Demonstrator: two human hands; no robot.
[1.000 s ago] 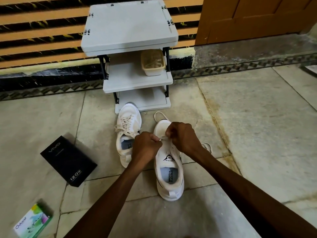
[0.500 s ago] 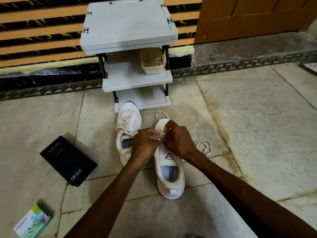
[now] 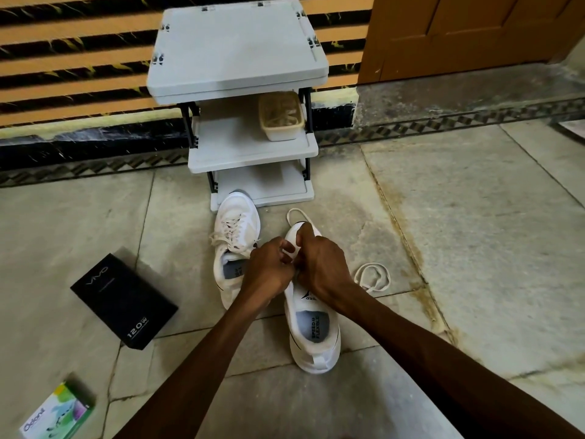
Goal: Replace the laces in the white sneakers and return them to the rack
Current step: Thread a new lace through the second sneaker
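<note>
Left grip (image 3: 269, 270) & right grip (image 3: 319, 267) are both clamped on the forefoot of the near sneaker (image 3: 313, 331), fingers curled tight, knuckles nearly touching over the eyelet rows; right thumb lies up along the toe. Can't tell which fingertips hold the lace (image 3: 373, 264) itself, the pinch is hidden btwn the hands. That cream lace shows in two loose loops on the floor (image 3: 474, 248): one just ahead of the toe, one beside the right wrist.

Near sneaker stands upright on its sole, heel toward the person, insole print visible. Far sneaker (image 3: 235, 229) sits just left of it, fully laced w/ frayed ends, toe right at the bottom shelf of the rack (image 3: 237, 49). Rack is grey, 3 levels, against the striped wall; on its middle shelf, right side, a beige tub (image 3: 281, 117) w/ more laces in it.

Left on the floor: black box (image 3: 123, 299) marked 120W, well apart from the shoes, & a green-white carton (image 3: 57, 416) at the bottom corner. Brown door (image 3: 474, 26) top right
</note>
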